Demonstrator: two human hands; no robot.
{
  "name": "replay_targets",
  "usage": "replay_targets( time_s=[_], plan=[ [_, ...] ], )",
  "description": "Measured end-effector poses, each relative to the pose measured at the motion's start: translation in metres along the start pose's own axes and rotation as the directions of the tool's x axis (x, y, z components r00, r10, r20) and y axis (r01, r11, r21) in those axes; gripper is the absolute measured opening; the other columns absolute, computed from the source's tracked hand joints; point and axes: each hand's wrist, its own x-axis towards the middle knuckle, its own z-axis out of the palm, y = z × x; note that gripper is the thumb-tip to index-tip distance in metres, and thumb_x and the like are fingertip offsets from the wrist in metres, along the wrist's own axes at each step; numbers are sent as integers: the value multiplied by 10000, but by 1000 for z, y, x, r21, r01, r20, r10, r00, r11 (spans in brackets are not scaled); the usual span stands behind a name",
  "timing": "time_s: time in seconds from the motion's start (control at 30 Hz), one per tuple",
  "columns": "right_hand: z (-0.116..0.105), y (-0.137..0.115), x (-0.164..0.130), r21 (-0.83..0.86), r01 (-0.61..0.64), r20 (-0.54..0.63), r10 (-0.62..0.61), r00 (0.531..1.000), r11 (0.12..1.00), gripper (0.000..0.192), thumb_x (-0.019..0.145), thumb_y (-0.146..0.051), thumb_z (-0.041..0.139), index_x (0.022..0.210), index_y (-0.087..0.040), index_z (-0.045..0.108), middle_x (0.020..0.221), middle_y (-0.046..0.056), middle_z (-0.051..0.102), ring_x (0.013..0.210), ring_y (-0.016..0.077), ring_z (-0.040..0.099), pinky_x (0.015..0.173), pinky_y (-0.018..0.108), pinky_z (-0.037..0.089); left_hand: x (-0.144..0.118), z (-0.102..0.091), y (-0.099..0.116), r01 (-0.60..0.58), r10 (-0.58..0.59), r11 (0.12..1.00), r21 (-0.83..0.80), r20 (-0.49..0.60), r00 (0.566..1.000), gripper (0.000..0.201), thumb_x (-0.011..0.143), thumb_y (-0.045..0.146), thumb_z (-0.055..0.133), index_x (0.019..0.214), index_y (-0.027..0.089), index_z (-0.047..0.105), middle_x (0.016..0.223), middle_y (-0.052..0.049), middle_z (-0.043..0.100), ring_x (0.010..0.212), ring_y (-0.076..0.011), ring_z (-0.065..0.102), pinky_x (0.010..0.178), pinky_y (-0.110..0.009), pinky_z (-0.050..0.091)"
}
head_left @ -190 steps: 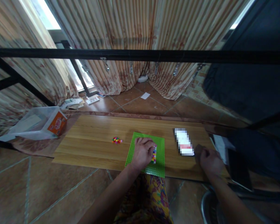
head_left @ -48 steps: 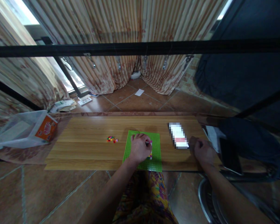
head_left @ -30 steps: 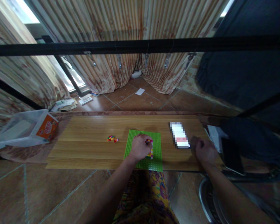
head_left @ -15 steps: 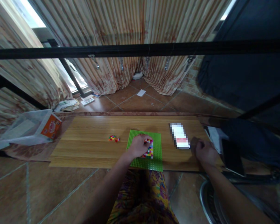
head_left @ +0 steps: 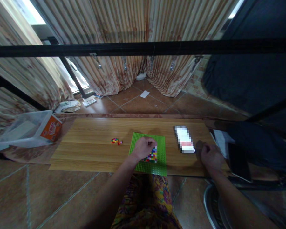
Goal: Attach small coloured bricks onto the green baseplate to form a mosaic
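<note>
A green studded baseplate lies on the wooden board in front of me. On it sits a square patch of small multicoloured toy bricks, partly covered by my left hand. The thumb and fingers of that hand are pinched together at the patch's far right corner; anything between the tips is hidden. My right hand rests as a closed fist on the board's right end, with nothing showing in it. Several loose toy bricks form a little pile left of the baseplate.
A phone with a blurred screen lies between the baseplate and my right hand. The wooden board spans the front. A clear plastic bin stands at the left. A dark tablet-like slab is at the right, and a black bar crosses above.
The pinched fingers of my left hand have shifted slightly up and right, uncovering more of the lower brick patch. My right fist has edged a little right.
</note>
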Motion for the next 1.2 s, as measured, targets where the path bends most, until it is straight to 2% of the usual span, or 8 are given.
replay_targets(
  time_s=[0.2,0.33,0.43,0.53,0.67,0.87,1.03,1.2],
  plan=[
    [1,2,-1,-15,22,-5,-22,1000,1000,395,915,-351,394,934,-107,705,853,144,658,768,229,574,643,325,383,-1,3,2,-21,24,996,85,-34,999,260,879,280,526,775,217,755,741,-2,730,712,-148,644,667,-232,459],
    [4,5,0,3,25,-26,-25,999,1000,389,898,-356,405,966,-115,703,875,153,659,783,249,583,635,336,394,-4,6,2,-38,47,988,149,-63,997,254,897,286,535,776,238,753,752,0,730,749,-159,648,737,-258,470],
    [5,6,1,5,34,-29,-33,999,999,396,892,-374,400,944,-125,703,831,145,644,782,259,589,628,339,402,-11,10,-1,-115,142,979,170,-159,977,213,908,325,558,852,252,750,902,-12,745,910,-183,649,879,-309,461],
    [5,7,1,10,22,-17,-22,1000,1000,387,881,-371,400,960,-144,704,833,138,641,766,266,590,623,351,407,-21,12,-10,-140,183,979,149,-329,926,213,921,335,551,995,236,724,1077,-37,722,1064,-198,611,987,-357,428],
    [5,9,2,24,32,0,-32,999,999,392,879,-368,395,972,-144,703,842,144,643,783,278,594,631,364,416,-36,2,-35,4,98,980,201,-497,862,212,904,256,547,1046,212,699,1140,-70,691,1091,-220,592,1004,-409,419],
    [6,9,2,9,14,8,-14,1000,1000,400,884,-385,402,969,-142,707,839,154,650,762,276,584,619,364,407,-53,-29,-75,268,-22,911,315,-610,792,271,883,199,511,1087,187,688,1188,-104,675,1100,-264,575,982,-443,407],
    [7,9,2,4,8,12,-8,1000,1000,397,875,-365,408,988,-134,709,856,147,657,780,257,584,656,353,421,-54,-38,-86,436,-152,818,374,-591,792,290,874,187,498,1074,223,705,1238,-84,664,1123,-274,559,956,-438,385],
    [8,10,2,13,19,11,-19,1000,1000,387,871,-353,414,985,-123,704,885,150,657,790,251,587,683,356,435,-50,-40,-89,471,-178,778,415,-573,800,254,892,214,480,967,224,723,1215,-79,673,1105,-285,560,936,-455,373]
  ],
)
